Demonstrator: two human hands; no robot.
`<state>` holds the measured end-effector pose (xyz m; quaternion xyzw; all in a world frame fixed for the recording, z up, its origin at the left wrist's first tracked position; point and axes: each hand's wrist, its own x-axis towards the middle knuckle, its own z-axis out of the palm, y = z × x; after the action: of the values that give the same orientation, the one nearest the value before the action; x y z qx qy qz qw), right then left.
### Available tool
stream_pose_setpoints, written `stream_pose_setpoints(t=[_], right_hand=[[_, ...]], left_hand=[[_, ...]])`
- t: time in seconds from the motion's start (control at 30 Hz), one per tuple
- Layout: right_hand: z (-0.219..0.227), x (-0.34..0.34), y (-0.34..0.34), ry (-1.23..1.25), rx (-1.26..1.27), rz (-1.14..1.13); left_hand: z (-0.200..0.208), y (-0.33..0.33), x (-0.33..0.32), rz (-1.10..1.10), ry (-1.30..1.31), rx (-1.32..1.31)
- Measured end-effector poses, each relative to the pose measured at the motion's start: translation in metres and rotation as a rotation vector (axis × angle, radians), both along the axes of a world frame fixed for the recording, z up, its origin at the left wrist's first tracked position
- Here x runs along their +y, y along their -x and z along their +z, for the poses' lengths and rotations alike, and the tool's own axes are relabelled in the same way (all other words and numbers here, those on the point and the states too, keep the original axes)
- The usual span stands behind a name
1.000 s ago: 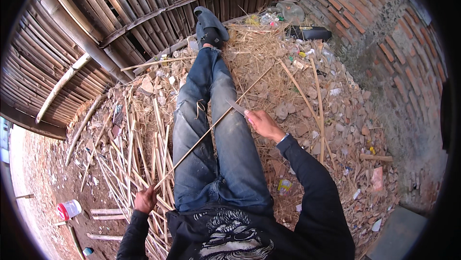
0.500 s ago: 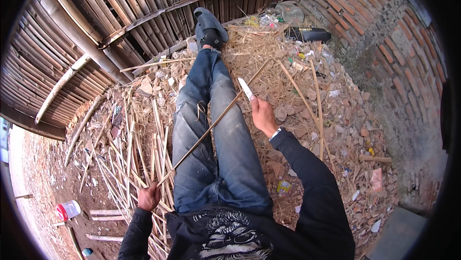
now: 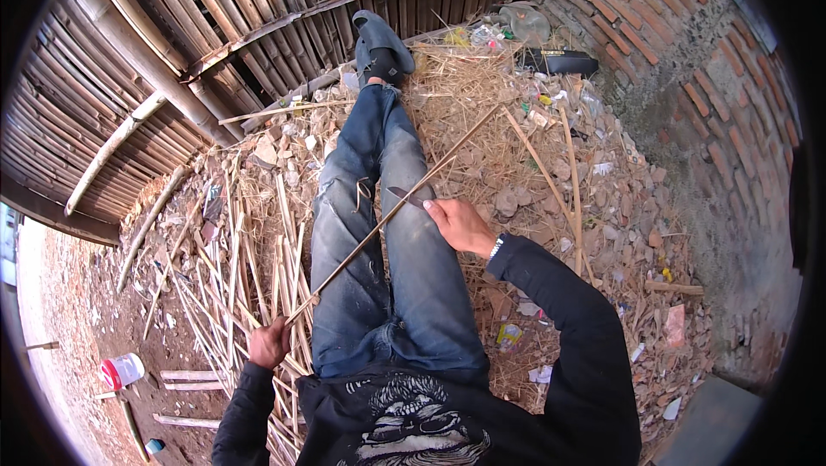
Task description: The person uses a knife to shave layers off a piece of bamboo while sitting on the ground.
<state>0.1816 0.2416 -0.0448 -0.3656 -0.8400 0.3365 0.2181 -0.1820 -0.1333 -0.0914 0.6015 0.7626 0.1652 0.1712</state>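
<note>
My left hand (image 3: 269,344) is closed around the near end of a long thin bamboo strip (image 3: 348,258). The strip runs slantwise up across my jeans, its far end beyond my right leg. My right hand (image 3: 463,227) grips a knife (image 3: 408,197) by the handle, which the fingers hide. The blade looks dark, lies across the strip over my legs and points left; whether its edge presses into the strip I cannot tell. A small curled shaving (image 3: 362,196) rests on the jeans near the knee.
Many split bamboo strips (image 3: 237,281) lie in a pile at my left. Beyond my feet stands a bamboo slat wall (image 3: 301,10), and a brick wall (image 3: 688,79) is at right. Rubble and straw cover the ground. A white bucket with red (image 3: 129,369) stands far left.
My right hand has turned and brought the knife down and left onto the strip; before, the blade pointed up beside it. The left hand has hardly moved.
</note>
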Motion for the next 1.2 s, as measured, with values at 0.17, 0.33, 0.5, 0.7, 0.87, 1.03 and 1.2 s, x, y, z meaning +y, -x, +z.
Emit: stream_pose_setpoints(t=[0.17, 0.33, 0.5, 0.7, 0.87, 1.03, 1.2], right_hand=[[0.016, 0.041, -0.009, 0.055, -0.033, -0.44], [0.008, -0.011, 0.013, 0.077, -0.051, -0.118], [0.012, -0.018, 0.013, 0.103, -0.107, -0.13], [0.017, -0.023, 0.016, 0.192, -0.073, -0.102], [-0.001, -0.015, 0.003, 0.333, -0.041, -0.101], [-0.006, -0.012, -0.006, 0.593, 0.043, -0.012], [0.014, -0.001, -0.007, 1.326, 0.178, 0.009]], left_hand=[[0.024, -0.024, 0.024, 0.007, 0.007, 0.008], [0.044, -0.049, 0.054, -0.001, 0.001, -0.108], [0.068, -0.077, 0.085, 0.018, 0.004, -0.106], [0.073, -0.12, 0.14, 0.041, -0.016, -0.179], [0.08, -0.14, 0.174, 0.077, 0.008, -0.234], [0.078, -0.143, 0.184, 0.078, 0.035, -0.25], [0.072, -0.134, 0.185, 0.021, -0.001, -0.402]])
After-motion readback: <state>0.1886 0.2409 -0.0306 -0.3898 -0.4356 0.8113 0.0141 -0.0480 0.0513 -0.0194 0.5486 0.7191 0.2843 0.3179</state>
